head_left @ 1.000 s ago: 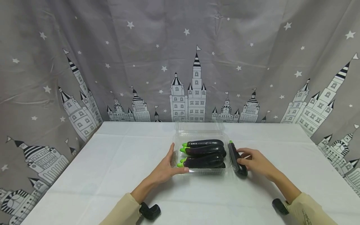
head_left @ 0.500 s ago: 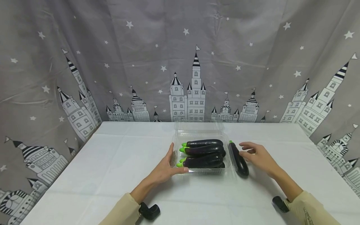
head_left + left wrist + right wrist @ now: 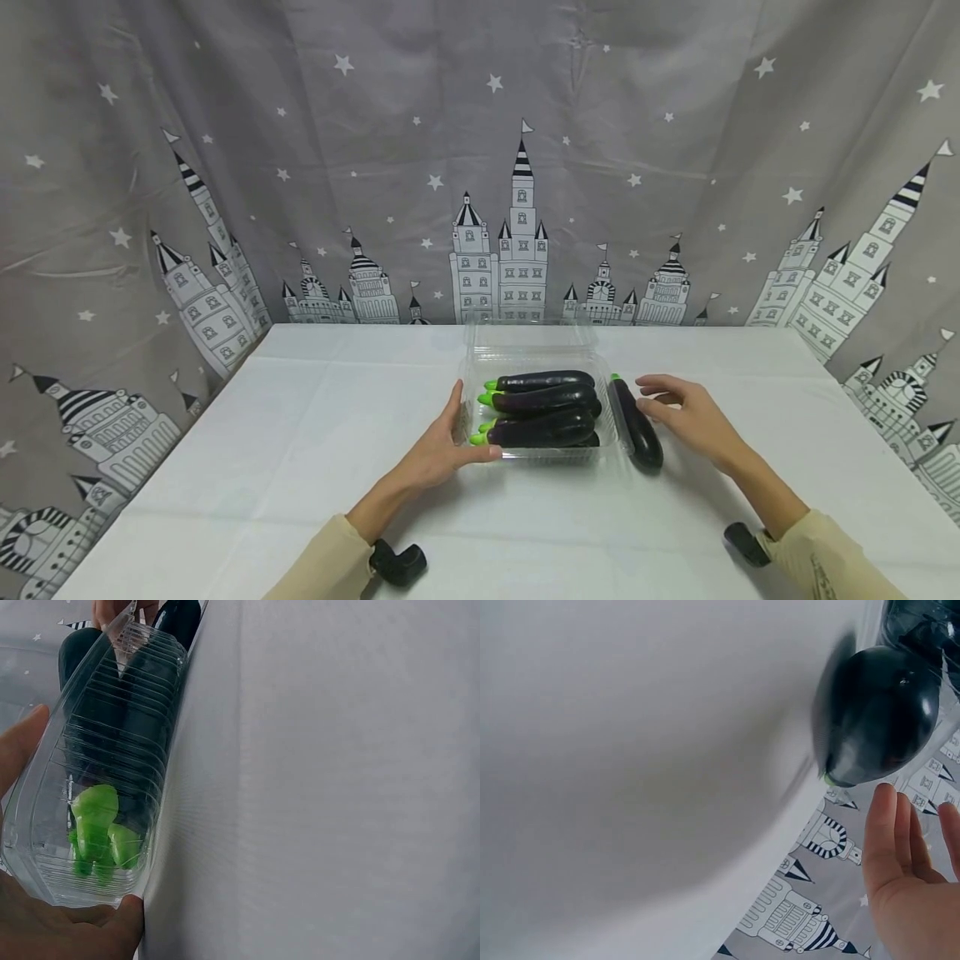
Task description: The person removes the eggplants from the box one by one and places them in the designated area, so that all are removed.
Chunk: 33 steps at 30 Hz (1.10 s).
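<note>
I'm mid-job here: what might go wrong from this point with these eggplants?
The loose eggplant lies just outside the container, the right hand close but not gripping it; a nudge might roll it away.
The eggplants piled inside could shift if the left hand, touching the container's left side, jolts it.

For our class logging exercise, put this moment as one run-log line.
left hand: touching clear container; right hand: beside loose eggplant, not gripping; lid: open; eggplants: inside container
</note>
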{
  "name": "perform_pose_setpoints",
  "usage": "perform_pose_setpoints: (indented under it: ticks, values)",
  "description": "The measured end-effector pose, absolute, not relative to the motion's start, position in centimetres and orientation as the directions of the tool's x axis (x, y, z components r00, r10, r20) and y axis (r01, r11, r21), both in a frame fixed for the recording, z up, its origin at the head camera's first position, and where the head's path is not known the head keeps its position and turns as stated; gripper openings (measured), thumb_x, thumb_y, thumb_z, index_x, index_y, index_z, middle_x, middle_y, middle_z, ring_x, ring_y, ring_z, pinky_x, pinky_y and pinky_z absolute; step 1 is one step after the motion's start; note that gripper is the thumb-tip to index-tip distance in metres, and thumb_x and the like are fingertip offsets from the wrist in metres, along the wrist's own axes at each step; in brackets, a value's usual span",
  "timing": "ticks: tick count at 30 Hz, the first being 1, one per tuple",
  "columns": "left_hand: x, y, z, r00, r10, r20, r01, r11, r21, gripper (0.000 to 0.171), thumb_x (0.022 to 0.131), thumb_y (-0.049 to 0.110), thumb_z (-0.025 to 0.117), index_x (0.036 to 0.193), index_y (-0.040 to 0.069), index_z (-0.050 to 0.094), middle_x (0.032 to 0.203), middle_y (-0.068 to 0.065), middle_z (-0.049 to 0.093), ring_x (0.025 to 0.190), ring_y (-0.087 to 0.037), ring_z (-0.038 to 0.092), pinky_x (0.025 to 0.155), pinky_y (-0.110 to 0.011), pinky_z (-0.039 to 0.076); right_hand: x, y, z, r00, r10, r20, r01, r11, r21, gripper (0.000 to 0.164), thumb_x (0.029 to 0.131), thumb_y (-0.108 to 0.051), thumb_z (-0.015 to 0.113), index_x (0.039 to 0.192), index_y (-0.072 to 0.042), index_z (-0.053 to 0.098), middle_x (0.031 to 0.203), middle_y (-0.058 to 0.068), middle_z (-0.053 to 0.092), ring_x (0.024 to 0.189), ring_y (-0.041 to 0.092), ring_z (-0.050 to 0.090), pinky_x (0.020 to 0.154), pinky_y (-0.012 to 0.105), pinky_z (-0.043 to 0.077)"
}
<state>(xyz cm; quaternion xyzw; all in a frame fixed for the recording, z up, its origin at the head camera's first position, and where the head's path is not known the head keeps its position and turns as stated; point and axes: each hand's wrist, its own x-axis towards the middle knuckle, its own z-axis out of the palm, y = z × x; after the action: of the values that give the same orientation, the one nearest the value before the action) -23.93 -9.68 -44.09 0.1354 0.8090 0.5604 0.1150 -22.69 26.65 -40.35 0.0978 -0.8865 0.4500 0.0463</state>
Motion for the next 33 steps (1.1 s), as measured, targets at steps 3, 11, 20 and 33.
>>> perform_pose_setpoints:
  ticks: [3,11,20,33]
  values:
    - [-23.9,-9.7,-44.1,-0.936,0.349,-0.035,0.09,0.336,0.938,0.125,0.074,0.04,0.085,0.159,0.012,-0.002,0.163,-0.018,0.01,0.149,-0.037,0.004,0.114,-0.062,0.005,-22.6,26.3,-40.1,-0.976,-0.124,0.176,-0.216,0.571,-0.792,0.041,0.096,-0.016,0.064,0.131,0.005,0.058,0.123,0.023,0.063,0.103,0.031,0.064,0.082,0.038,0.052]
    - [-24.0,-9.7,-44.2,-0.936,0.351,-0.038,0.089,0.339,0.936,0.125,0.074,0.04,0.085,0.16,0.013,-0.002,0.162,-0.02,0.013,0.148,-0.037,0.005,0.114,-0.062,0.006,-22.1,24.8,-39.2,-0.963,-0.148,0.227,-0.271,0.521,-0.809,0.037,0.096,-0.016,0.064,0.127,0.004,0.062,0.122,0.019,0.064,0.106,0.026,0.061,0.088,0.035,0.05]
    - [-24.0,-9.7,-44.2,-0.937,0.346,-0.04,0.088,0.346,0.934,0.124,0.075,0.04,0.085,0.16,0.013,-0.002,0.163,-0.019,0.011,0.148,-0.037,0.004,0.114,-0.063,0.006,-21.7,23.0,-38.1,-0.945,-0.183,0.272,-0.326,0.443,-0.835,0.032,0.095,-0.01,0.065,0.124,0.004,0.064,0.12,0.017,0.065,0.106,0.021,0.061,0.091,0.026,0.05]
    - [-24.1,-9.7,-44.3,-0.939,0.34,-0.043,0.081,0.342,0.936,0.123,0.075,0.04,0.085,0.16,0.015,-0.001,0.163,-0.017,0.01,0.149,-0.036,0.003,0.114,-0.062,0.005,-21.5,20.8,-37.5,-0.928,-0.247,0.28,-0.363,0.419,-0.832,0.034,0.095,-0.013,0.066,0.126,0.001,0.063,0.123,0.018,0.063,0.113,0.032,0.061,0.098,0.048,0.047]
